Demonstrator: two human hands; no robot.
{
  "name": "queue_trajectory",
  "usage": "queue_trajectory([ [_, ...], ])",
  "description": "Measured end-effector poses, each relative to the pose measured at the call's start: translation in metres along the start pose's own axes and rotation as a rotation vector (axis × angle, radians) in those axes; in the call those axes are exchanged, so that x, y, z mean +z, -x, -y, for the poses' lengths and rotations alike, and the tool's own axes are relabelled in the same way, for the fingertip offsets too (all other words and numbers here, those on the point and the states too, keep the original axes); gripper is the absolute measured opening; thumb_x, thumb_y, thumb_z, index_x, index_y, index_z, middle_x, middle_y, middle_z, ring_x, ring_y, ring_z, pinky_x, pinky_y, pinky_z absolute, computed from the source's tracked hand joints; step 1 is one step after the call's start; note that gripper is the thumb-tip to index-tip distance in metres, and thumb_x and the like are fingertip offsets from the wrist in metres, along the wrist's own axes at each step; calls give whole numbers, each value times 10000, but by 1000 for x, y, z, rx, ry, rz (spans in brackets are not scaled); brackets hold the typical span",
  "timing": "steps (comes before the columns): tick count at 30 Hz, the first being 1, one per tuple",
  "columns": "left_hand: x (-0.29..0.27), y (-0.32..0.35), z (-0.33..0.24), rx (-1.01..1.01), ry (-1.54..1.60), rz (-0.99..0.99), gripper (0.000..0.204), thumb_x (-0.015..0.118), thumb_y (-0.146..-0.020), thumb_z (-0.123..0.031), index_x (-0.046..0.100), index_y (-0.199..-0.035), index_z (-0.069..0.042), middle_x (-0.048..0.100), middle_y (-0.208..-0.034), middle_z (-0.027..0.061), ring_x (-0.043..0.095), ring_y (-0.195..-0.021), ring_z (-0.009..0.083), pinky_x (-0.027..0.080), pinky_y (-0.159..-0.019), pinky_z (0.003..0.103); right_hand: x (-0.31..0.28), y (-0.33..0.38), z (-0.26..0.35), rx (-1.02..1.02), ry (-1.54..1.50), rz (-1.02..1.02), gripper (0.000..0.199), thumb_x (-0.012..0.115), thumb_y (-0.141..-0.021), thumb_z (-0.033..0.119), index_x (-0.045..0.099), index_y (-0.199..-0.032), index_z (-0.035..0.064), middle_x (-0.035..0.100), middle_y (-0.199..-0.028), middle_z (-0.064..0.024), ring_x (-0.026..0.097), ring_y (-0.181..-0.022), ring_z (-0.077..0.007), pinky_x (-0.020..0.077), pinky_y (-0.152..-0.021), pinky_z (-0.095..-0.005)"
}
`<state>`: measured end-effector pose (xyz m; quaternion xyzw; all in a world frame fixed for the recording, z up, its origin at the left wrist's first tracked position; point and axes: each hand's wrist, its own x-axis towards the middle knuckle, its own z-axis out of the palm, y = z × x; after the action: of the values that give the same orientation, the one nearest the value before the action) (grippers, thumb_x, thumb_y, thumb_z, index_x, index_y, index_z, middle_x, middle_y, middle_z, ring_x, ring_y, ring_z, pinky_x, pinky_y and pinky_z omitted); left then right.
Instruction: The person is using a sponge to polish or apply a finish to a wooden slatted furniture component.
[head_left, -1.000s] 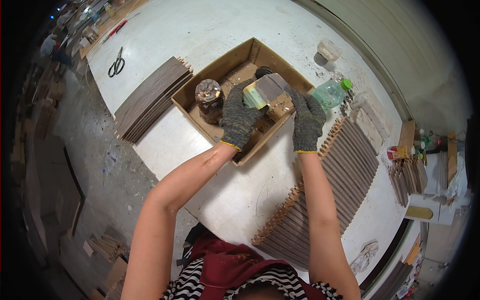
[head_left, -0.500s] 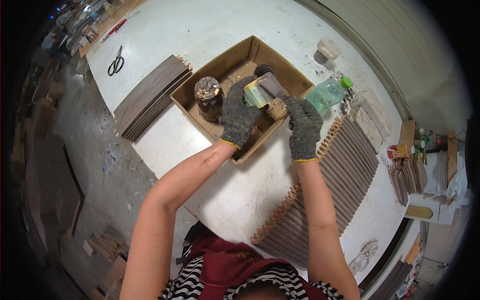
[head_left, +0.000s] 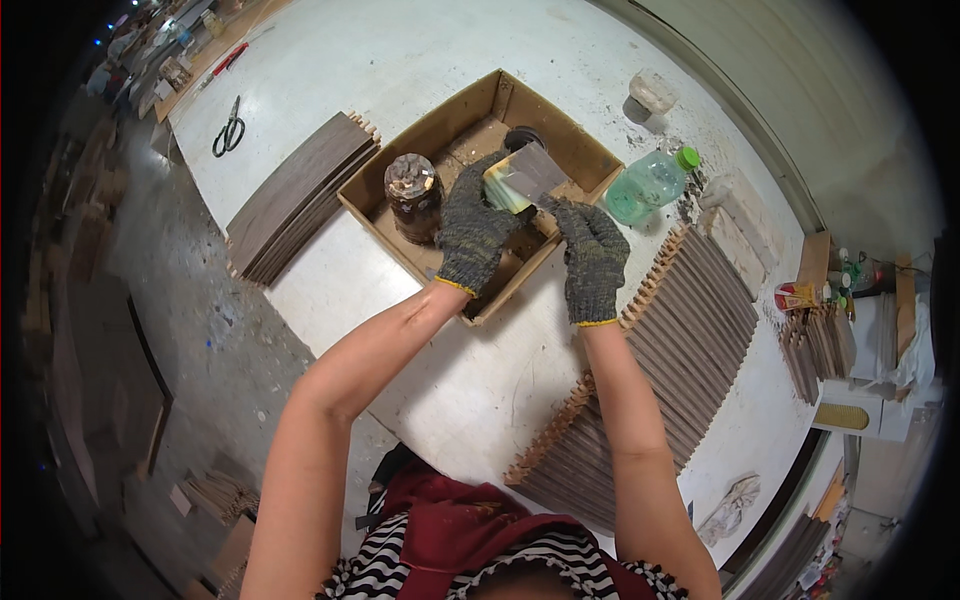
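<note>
- A small block (head_left: pixel 512 180), yellow-green on its side with a grey flat face, is held above the open cardboard box (head_left: pixel 560 135) on the white counter (head_left: pixel 470 390).
- The block is gripped by the gloved left hand (head_left: pixel 474 232), whose fingers are curled around its left side.
- The lower right edge of the block is met by the gloved right hand (head_left: pixel 592 258); its fingers are bent and pinched at that edge, though the exact contact cannot be told.
- A dark jar (head_left: pixel 413 196) with a crusted lid is seen standing in the left part of the box, just beside the left hand.
- A dark round object (head_left: pixel 524 137) is partly hidden behind the block.
- A green-capped clear bottle (head_left: pixel 650 183) is laid on the counter just right of the box.
- Rows of dark wooden slats (head_left: pixel 660 350) are stacked to the right, and another stack (head_left: pixel 296 196) to the left of the box.
- Scissors (head_left: pixel 230 127) are left well apart at the far left of the counter.
</note>
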<state>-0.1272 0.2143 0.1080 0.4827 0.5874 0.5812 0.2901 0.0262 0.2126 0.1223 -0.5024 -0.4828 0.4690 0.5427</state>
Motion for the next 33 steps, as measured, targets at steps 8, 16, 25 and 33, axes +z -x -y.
queue_trajectory([
  [8,-2,2,-7,-2,-17,-8,670,892,-689,-168,599,-1284,-74,645,-1208,118,631,-1101,245,504,-969,358,-10,1,10,64,11,-27,134,693,-910,43,713,-1011,-43,710,-955,-74,633,-872,-130,532,-825,-281],
  [16,-4,2,-9,-87,19,100,699,869,-738,-186,534,-1339,-59,649,-1220,122,624,-1126,211,499,-1004,352,-22,-27,8,-45,103,-136,211,740,-898,175,727,-1051,31,657,-854,23,498,-652,-55,401,-565,-216],
  [25,-2,0,-5,-105,29,107,698,914,-664,-211,592,-1263,-56,657,-1185,120,632,-1092,242,510,-951,364,-26,-18,22,-1048,1000,25,282,723,-773,67,760,-1038,155,682,-861,-79,639,-785,-274,528,-683,-405],
  [33,-2,0,-4,-43,48,46,680,901,-676,-192,598,-1272,-67,651,-1204,119,628,-1103,244,509,-955,358,-41,-7,34,-845,645,76,184,753,-821,86,752,-1004,75,709,-898,-65,631,-763,-211,508,-691,-335],
])
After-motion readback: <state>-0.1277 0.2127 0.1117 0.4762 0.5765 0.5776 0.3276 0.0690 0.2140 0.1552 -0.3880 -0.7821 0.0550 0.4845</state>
